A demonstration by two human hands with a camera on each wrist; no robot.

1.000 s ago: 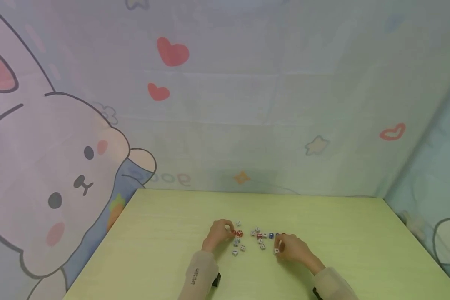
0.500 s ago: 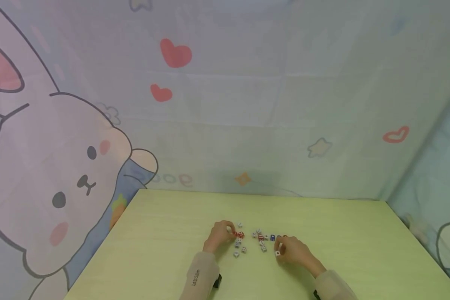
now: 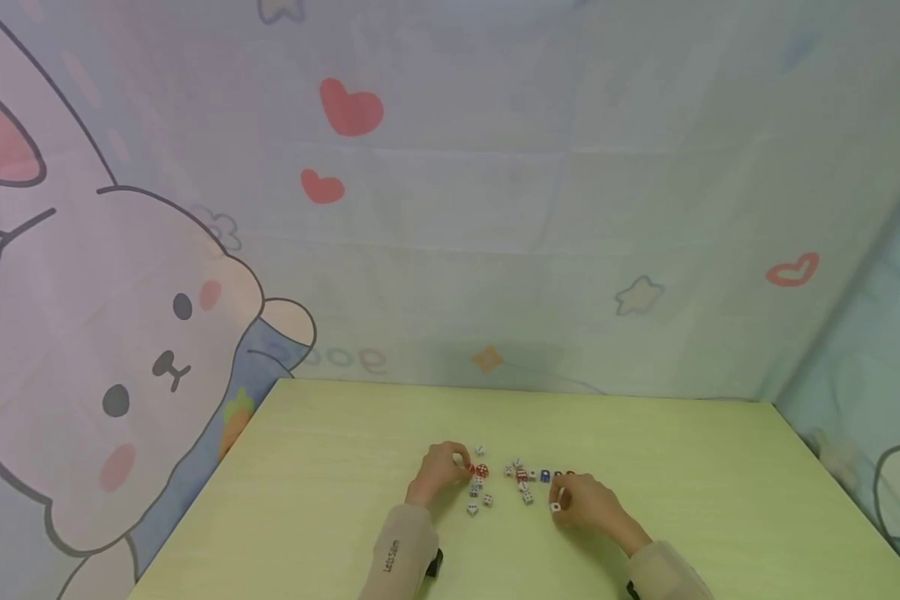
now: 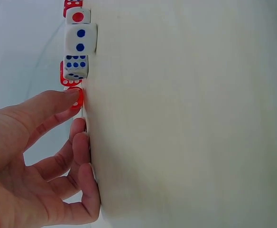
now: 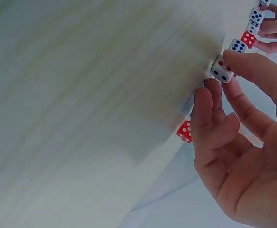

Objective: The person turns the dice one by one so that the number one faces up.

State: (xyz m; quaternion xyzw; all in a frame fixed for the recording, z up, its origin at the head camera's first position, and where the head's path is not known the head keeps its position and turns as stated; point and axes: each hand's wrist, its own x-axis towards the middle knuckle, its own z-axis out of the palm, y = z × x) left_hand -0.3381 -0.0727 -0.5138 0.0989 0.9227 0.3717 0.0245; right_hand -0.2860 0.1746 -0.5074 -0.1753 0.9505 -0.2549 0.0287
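My left hand [image 3: 438,468] pinches a red die [image 4: 78,99] between thumb and index finger, low at the table. Its other fingers curl loosely, with their tips near the tabletop. Right beside that die, in the head view, is another red die [image 3: 482,470], with white dice [image 3: 474,491] trailing toward the front. My right hand [image 3: 591,505] holds a white die [image 5: 221,70] at the tips of thumb and index finger. Behind its knuckles a row of dice is partly covered, with a blue die [image 3: 545,476] showing at the row's left part.
Between the hands sits a loose cluster of several white dice [image 3: 527,497] around one red die [image 3: 522,475]. One white die [image 3: 480,450] lies farther back. The pale yellow-green table [image 3: 330,450] meets a printed cloth backdrop [image 3: 450,283] at its far edge.
The head view shifted slightly between the first two frames. Both hands stay in nearly the same places, with the same dice at their fingertips.
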